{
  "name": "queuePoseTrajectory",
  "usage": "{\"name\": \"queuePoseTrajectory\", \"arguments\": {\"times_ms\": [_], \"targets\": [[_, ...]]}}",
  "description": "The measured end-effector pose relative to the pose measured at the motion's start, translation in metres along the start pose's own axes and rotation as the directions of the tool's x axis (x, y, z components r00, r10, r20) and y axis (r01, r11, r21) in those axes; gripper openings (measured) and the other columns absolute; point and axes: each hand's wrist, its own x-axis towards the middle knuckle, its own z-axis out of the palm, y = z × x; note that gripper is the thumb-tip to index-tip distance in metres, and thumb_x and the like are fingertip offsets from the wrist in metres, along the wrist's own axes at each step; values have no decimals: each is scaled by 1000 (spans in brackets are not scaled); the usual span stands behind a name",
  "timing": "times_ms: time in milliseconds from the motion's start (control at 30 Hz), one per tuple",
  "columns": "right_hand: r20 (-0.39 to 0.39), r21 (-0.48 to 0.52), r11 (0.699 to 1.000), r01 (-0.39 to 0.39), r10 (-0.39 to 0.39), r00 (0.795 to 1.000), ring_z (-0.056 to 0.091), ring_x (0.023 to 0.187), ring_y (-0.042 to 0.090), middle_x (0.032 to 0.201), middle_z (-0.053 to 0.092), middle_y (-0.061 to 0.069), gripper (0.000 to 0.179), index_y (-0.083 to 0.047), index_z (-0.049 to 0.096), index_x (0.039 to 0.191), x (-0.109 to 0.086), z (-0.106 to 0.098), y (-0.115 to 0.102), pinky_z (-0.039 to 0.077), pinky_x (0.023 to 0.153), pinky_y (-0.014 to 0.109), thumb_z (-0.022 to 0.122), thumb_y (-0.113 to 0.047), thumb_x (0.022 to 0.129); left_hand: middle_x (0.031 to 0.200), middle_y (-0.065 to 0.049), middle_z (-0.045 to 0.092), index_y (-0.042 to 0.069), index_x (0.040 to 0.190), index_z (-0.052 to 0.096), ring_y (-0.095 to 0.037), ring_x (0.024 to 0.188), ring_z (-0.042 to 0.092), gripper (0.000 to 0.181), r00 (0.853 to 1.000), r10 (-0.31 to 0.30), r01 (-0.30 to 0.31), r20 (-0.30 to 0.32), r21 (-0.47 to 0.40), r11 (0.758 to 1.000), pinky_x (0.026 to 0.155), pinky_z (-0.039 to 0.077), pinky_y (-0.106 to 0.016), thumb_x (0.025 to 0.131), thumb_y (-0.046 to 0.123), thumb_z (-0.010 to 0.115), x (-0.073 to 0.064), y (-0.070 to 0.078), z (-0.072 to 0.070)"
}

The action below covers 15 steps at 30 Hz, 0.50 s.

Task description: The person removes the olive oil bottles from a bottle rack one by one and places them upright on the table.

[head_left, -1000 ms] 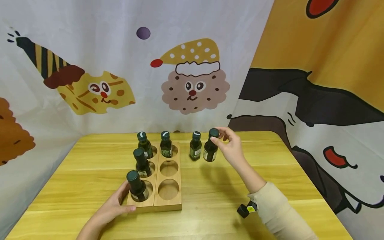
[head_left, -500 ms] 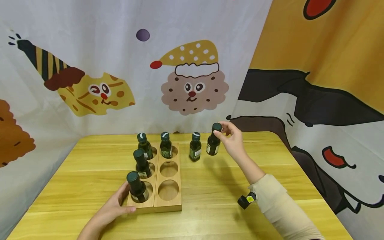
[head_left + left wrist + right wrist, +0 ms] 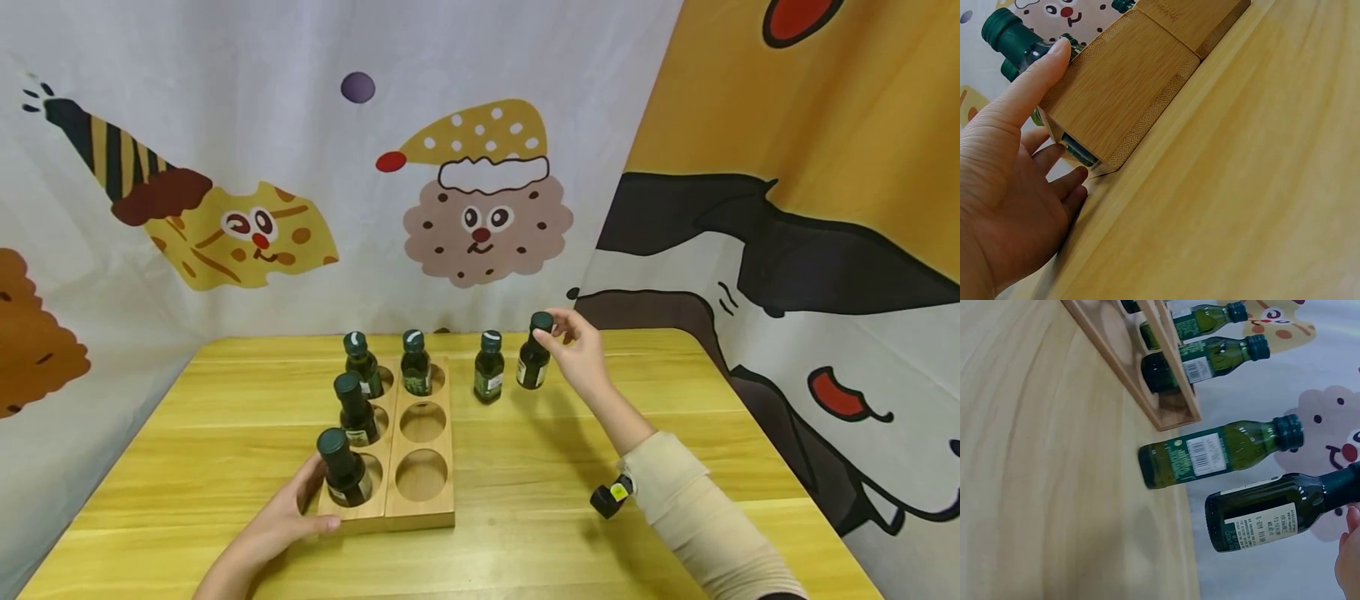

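Observation:
My right hand (image 3: 579, 350) pinches a dark glass bottle (image 3: 532, 367) by its neck, just under the green cap. In the right wrist view this bottle (image 3: 1260, 514) is raised off the table, its pale label showing. Left of it, a green bottle (image 3: 489, 375) with a white mark on its cap stands apart on the table. My left hand (image 3: 279, 521) grips the front left corner of a wooden bottle rack (image 3: 420, 521), thumb at the front, fingers at the side. In the left wrist view the thumb (image 3: 1054, 62) lies on the rack's edge.
Left-row holes hold a front bottle (image 3: 347, 479), a middle bottle (image 3: 357, 417) and a back bottle (image 3: 363, 367). In the right row, one bottle (image 3: 416, 371) fills the back hole; two holes are bare. A printed curtain (image 3: 300, 250) hangs behind the wooden table (image 3: 517, 517).
My right hand has lifted its bottle and carried it slightly right and back, away from the standing bottle. Over the last half second it barely moves. The left hand stays at the rack.

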Motion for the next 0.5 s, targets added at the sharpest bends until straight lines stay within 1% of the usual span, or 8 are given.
{"name": "queuePoseTrajectory", "arguments": {"times_ms": [133,300,433,500], "targets": [[-6,-13,1000,-14,14,1000,51,79,18,88,63,11,32,-3,66,112,-5,3,10,38,70,30,75,-15,84,148,-35,21,-10,148,11,-46,133,16,97,1000,-2,2,-2,2,1000,97,21,-9,78,4,77,0,0,0],[-10,-22,999,-35,34,999,51,77,20,85,61,13,30,-2,66,110,-10,8,20,37,68,31,76,-11,83,149,-35,17,-9,149,8,-45,135,14,99,999,-38,38,7,-27,999,96,20,-8,79,6,77,-1,1,0],[3,-19,998,-65,66,998,51,79,20,89,63,14,31,-2,66,112,-13,10,26,37,69,30,75,-11,84,149,-35,17,-9,149,8,-46,135,13,99,999,-38,38,11,-35,999,97,20,-8,78,5,77,-1,3,1],[9,-6,998,-70,70,998,51,80,22,92,64,16,31,1,65,113,-14,11,26,36,69,31,74,-9,84,149,-35,17,-9,149,8,-47,135,13,99,999,-30,31,12,-36,999,97,20,-8,78,4,77,-2,3,1]]}}
